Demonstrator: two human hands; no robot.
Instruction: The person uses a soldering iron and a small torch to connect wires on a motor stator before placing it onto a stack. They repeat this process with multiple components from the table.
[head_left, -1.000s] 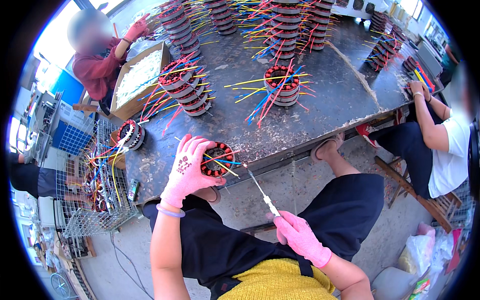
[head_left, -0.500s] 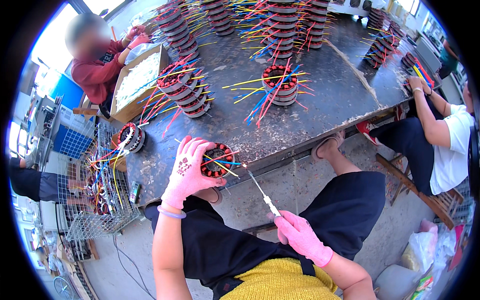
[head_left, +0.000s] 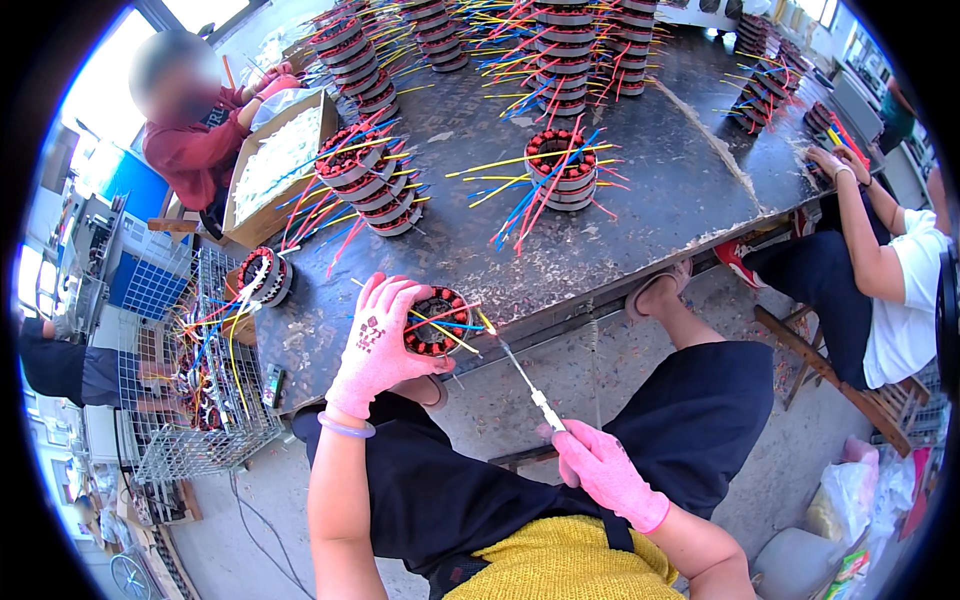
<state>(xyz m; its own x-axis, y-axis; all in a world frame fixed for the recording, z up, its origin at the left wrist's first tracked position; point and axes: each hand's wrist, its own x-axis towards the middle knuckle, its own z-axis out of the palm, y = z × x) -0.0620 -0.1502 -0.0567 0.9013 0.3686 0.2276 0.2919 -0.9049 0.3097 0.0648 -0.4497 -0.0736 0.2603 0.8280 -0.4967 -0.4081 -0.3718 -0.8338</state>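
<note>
My left hand (head_left: 375,340), in a pink glove, is closed around the rim of a motor stator (head_left: 437,322) at the table's near edge. Red windings line the stator, and yellow, blue and red wires stick out of it. In my right hand (head_left: 605,470), also gloved in pink, is a thin rod-shaped tool (head_left: 540,398) with a white handle and a long metal shaft. Its far end points at the wire ends on the stator's right side. A small bright yellow-orange spot there looks like a flame; whether it touches a wire I cannot tell.
Stacks of stators (head_left: 565,60) and a shorter stack (head_left: 568,170) stand on the dark table (head_left: 470,210). A box of white pieces (head_left: 285,150) is at the left, above a wire basket (head_left: 205,400). Other people work at left (head_left: 190,150) and right (head_left: 890,270).
The bright spot at the tool's tip has grown longer and yellower. Both my hands are nearly still. The person at the right has shifted their hands slightly.
</note>
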